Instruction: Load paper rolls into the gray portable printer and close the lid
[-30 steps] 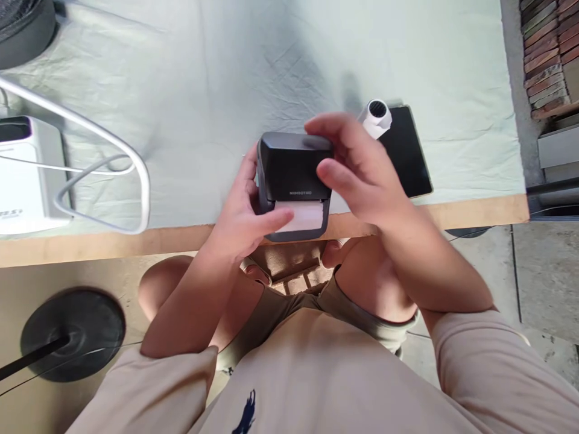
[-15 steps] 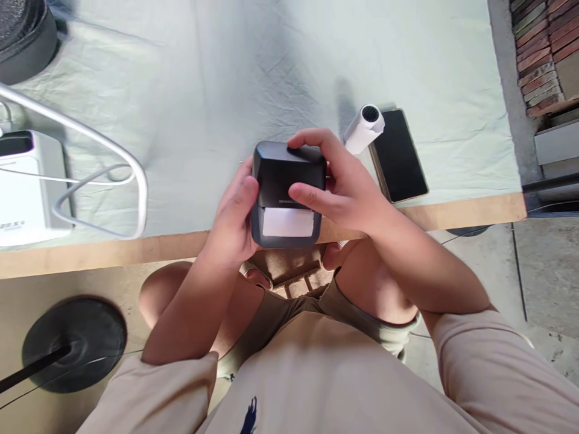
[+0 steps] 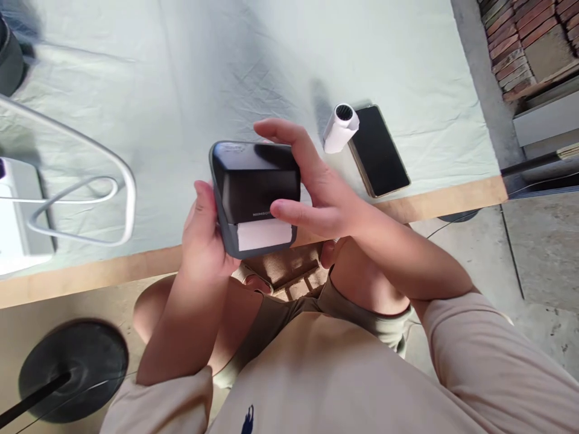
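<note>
Phone (image 3: 379, 150) beside paper roll (image 3: 340, 120); white cable (image 3: 90, 181)

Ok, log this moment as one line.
left hand: holds printer | right hand: grips its lid | paper: showing at slot | table: roll, phone

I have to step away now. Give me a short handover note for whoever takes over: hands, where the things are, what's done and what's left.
Left hand: grips the left side of the black printer, held above the table edge.
Right hand: holds its right side, fingers over the top and front.
Printer: lid looks closed; white paper shows at the front slot.
On the green cloth: a spare paper roll beside a black phone; white cable at left.
Done: paper appears loaded.
Left: likely set the printer down; nothing shows it printing.
</note>
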Demonstrator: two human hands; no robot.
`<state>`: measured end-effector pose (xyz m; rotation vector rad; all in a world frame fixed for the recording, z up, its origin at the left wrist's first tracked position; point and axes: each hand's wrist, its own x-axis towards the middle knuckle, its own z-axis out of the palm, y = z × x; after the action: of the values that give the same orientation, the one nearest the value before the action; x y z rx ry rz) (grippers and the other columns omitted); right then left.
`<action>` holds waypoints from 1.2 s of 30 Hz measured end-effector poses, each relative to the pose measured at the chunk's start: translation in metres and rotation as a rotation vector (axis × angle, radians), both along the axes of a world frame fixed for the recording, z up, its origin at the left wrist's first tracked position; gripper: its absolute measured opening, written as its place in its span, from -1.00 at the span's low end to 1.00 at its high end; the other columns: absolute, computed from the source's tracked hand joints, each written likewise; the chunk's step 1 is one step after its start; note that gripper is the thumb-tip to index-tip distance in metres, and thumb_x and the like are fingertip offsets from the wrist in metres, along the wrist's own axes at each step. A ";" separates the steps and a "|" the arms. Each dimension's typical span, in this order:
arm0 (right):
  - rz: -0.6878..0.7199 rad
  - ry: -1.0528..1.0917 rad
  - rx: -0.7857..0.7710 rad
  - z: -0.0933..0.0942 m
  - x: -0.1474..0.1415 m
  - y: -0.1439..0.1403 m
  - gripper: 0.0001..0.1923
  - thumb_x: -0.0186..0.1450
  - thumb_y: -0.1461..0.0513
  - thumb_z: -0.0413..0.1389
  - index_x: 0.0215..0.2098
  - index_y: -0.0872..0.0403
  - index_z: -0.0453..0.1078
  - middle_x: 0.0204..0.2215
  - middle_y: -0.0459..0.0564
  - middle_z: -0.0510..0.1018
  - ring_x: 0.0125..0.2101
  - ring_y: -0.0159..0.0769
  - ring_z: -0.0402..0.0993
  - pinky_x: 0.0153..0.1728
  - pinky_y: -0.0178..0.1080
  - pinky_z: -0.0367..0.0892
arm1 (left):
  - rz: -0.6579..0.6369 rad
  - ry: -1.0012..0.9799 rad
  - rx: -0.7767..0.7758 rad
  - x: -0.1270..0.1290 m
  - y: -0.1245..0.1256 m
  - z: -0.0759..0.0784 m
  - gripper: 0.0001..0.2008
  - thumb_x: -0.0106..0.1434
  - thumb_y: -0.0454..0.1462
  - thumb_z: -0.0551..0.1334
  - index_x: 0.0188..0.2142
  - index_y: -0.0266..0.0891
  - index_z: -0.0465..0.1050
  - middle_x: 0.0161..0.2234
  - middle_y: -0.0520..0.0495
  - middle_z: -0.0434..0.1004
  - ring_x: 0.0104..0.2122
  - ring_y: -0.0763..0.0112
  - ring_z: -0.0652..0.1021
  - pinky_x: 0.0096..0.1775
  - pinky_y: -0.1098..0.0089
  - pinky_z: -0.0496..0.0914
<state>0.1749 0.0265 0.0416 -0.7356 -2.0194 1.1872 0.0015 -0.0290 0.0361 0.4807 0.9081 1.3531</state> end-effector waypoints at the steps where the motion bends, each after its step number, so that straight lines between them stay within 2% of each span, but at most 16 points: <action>1: 0.007 -0.001 0.006 0.001 0.001 0.000 -0.32 0.36 -0.04 0.10 0.37 -0.12 0.06 0.42 -0.08 0.27 0.28 -0.13 0.39 0.35 -0.04 0.37 | 0.004 -0.004 0.004 0.000 0.000 0.000 -0.45 0.61 -0.05 -0.05 -0.13 -0.22 0.69 -0.10 -0.15 0.76 0.26 0.11 0.56 0.27 0.16 0.51; 5: -0.010 -0.033 0.068 0.004 0.003 0.001 -0.28 0.30 -0.04 0.17 0.37 -0.23 0.08 0.42 -0.14 0.28 0.19 -0.12 0.49 0.21 -0.02 0.50 | 0.013 -0.053 0.064 -0.001 0.002 -0.004 -0.50 0.60 -0.04 0.03 -0.10 -0.24 0.71 -0.07 -0.03 0.77 0.18 0.22 0.62 0.23 0.32 0.53; 9: -0.091 -0.058 0.109 0.007 0.004 -0.001 -0.33 0.31 -0.04 0.23 0.32 -0.19 0.17 0.37 -0.06 0.34 0.17 -0.12 0.51 0.16 -0.05 0.53 | 0.017 -0.045 0.006 0.000 0.005 -0.010 -0.61 0.54 -0.11 0.14 -0.10 -0.26 0.71 -0.11 0.01 0.78 0.23 0.16 0.58 0.25 0.28 0.51; 11: -0.277 -0.077 0.195 0.010 0.004 -0.003 -0.45 0.32 -0.06 0.23 0.19 -0.11 0.28 0.20 0.01 0.48 0.10 -0.11 0.53 0.11 -0.04 0.53 | 0.005 -0.051 -0.015 0.002 0.005 -0.011 -0.61 0.52 -0.07 0.16 -0.07 -0.25 0.70 -0.06 -0.01 0.77 0.27 0.10 0.54 0.28 0.20 0.50; 12: -0.379 -0.081 0.251 0.011 0.005 -0.004 -0.54 0.33 -0.06 0.22 0.09 -0.07 0.33 0.03 0.03 0.55 -0.02 -0.13 0.55 0.03 -0.04 0.54 | -0.017 -0.066 -0.008 0.003 0.004 -0.011 -0.58 0.52 -0.02 0.15 -0.05 -0.25 0.69 -0.03 -0.03 0.75 0.30 0.06 0.51 0.28 0.16 0.49; 14: -0.493 -0.080 0.327 0.013 0.007 -0.004 -0.63 0.34 -0.06 0.21 -0.07 -0.02 0.36 -0.33 -0.05 0.48 -0.31 -0.20 0.48 -0.19 -0.07 0.50 | -0.081 -0.101 0.036 0.004 0.003 -0.011 -0.48 0.51 0.10 0.12 -0.02 -0.24 0.67 0.03 -0.08 0.73 0.32 -0.01 0.48 0.28 0.09 0.49; 16: -0.447 -0.093 0.353 0.014 0.009 -0.002 -0.63 0.29 -0.08 0.26 -0.14 -0.03 0.37 -0.45 -0.12 0.38 -0.42 -0.24 0.39 -0.27 -0.08 0.46 | -0.123 -0.102 0.078 0.004 0.002 -0.013 -0.46 0.50 0.13 0.12 -0.03 -0.23 0.67 0.05 -0.08 0.72 0.32 -0.04 0.48 0.27 0.08 0.49; 19: -0.319 -0.181 0.364 0.012 0.011 0.003 -0.59 0.21 -0.11 0.32 -0.13 -0.09 0.42 -0.28 -0.05 0.53 -0.25 -0.18 0.51 -0.15 -0.09 0.51 | -0.089 -0.049 0.092 0.003 0.002 -0.018 -0.53 0.49 0.10 0.16 -0.06 -0.18 0.68 0.06 -0.01 0.72 0.29 0.00 0.51 0.25 0.12 0.51; 21: -0.336 -0.236 0.373 0.012 0.011 0.004 -0.54 0.21 -0.21 0.29 -0.15 -0.10 0.43 -0.30 -0.04 0.56 -0.23 -0.16 0.54 -0.15 -0.10 0.51 | -0.061 -0.015 0.070 0.002 0.002 -0.021 -0.53 0.49 0.11 0.16 -0.03 -0.13 0.67 0.09 0.02 0.70 0.30 0.03 0.50 0.24 0.13 0.52; 24: -0.521 -0.208 0.375 0.016 0.011 -0.001 -0.50 0.31 -0.27 0.18 -0.16 -0.07 0.40 -0.57 -0.15 0.38 -0.50 -0.25 0.44 -0.34 -0.11 0.41 | -0.026 0.029 0.055 0.003 0.003 -0.026 -0.55 0.48 0.12 0.18 0.01 -0.11 0.66 0.10 -0.01 0.68 0.33 0.08 0.47 0.21 0.18 0.54; 26: -0.593 -0.111 0.293 0.022 0.011 -0.005 -0.62 0.45 -0.17 0.09 -0.22 -0.07 0.33 -0.65 -0.22 0.25 -0.58 -0.29 0.41 -0.42 -0.14 0.35 | -0.045 0.047 0.043 0.004 0.003 -0.027 -0.58 0.45 0.09 0.25 -0.01 -0.14 0.65 0.10 -0.07 0.68 0.34 0.11 0.46 0.21 0.24 0.53; 27: -0.593 -0.043 0.237 0.025 0.011 -0.007 -0.68 0.49 -0.09 0.07 -0.26 -0.07 0.27 -0.63 -0.22 0.25 -0.56 -0.29 0.46 -0.41 -0.16 0.38 | -0.062 0.048 0.033 0.005 0.003 -0.027 -0.59 0.43 0.08 0.28 -0.02 -0.15 0.64 0.11 -0.10 0.67 0.34 0.11 0.46 0.22 0.25 0.52; 29: -0.547 0.088 0.171 0.028 0.012 -0.007 -0.72 0.50 0.04 0.10 -0.31 -0.08 0.18 -0.50 -0.18 0.40 -0.34 -0.28 0.62 -0.36 -0.20 0.46 | -0.078 0.056 0.016 0.005 0.003 -0.027 -0.60 0.41 0.08 0.29 -0.04 -0.16 0.64 0.14 -0.11 0.65 0.34 0.10 0.46 0.23 0.24 0.51; 31: -0.501 0.086 0.210 0.027 0.013 -0.004 -0.78 0.47 0.09 0.12 -0.30 -0.07 0.21 -0.29 -0.11 0.57 -0.19 -0.29 0.64 -0.33 -0.23 0.50 | -0.039 0.091 0.015 0.004 0.003 -0.027 -0.60 0.42 0.09 0.27 -0.06 -0.14 0.65 0.15 -0.09 0.64 0.35 0.07 0.45 0.23 0.22 0.51; 33: -0.453 -0.122 0.297 0.023 0.015 -0.001 -0.84 0.44 0.08 0.11 -0.26 -0.04 0.31 -0.19 -0.09 0.65 -0.29 -0.31 0.59 -0.39 -0.22 0.43 | -0.018 0.135 0.009 0.004 0.003 -0.028 -0.61 0.42 0.09 0.27 -0.05 -0.12 0.66 0.12 -0.10 0.65 0.33 0.07 0.47 0.18 0.24 0.53; 36: -0.360 -0.466 0.358 0.012 0.016 0.002 -0.82 0.40 0.06 0.08 -0.19 -0.05 0.45 -0.26 -0.10 0.69 -0.48 -0.29 0.46 -0.44 -0.16 0.29 | -0.073 0.149 -0.004 0.003 0.003 -0.028 -0.59 0.40 0.09 0.31 -0.02 -0.15 0.64 0.00 -0.13 0.68 0.17 0.10 0.60 0.00 0.31 0.59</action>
<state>0.1908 0.0287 0.0538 -1.2053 -2.2531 0.4556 0.0045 -0.0264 0.0084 0.6128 1.0055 1.2617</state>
